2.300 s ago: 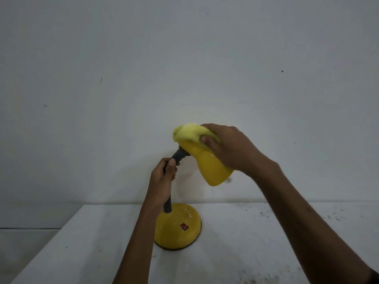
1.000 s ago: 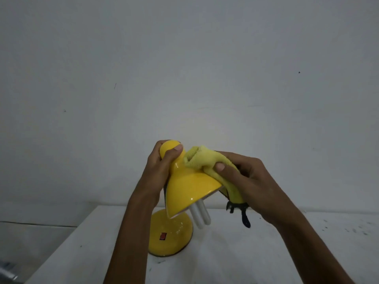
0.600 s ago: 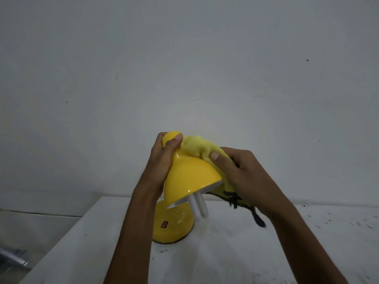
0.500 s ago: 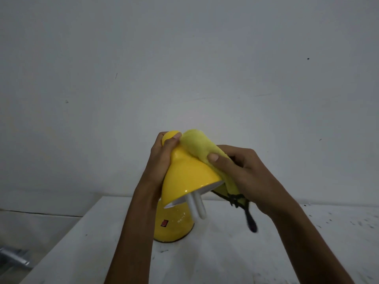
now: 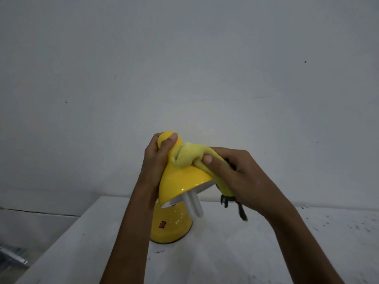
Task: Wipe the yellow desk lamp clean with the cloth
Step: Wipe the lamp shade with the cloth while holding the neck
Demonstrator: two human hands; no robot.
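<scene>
The yellow desk lamp [image 5: 180, 181] stands on a white table [image 5: 235, 253], its shade tilted toward me with white bulb tubes [image 5: 193, 206] sticking out below. Its round base [image 5: 174, 226] carries a small red switch. My left hand [image 5: 158, 156] grips the rounded top of the shade, thumb on the cap. My right hand [image 5: 231, 173] presses a bunched yellow cloth [image 5: 188, 156] against the shade's upper right side. A dark tag or loop [image 5: 235, 206] dangles from the cloth under my right hand. The lamp's neck is hidden.
A plain grey-white wall fills the background. The table's left edge runs diagonally from the lamp toward the lower left, with floor and a metal object [image 5: 12, 257] beyond it. Dark specks mark the tabletop at the right.
My left hand moved from the lamp's neck to the shade's top, and the shade now tilts toward me. The cloth slid from near the cap down across the shade's right side.
</scene>
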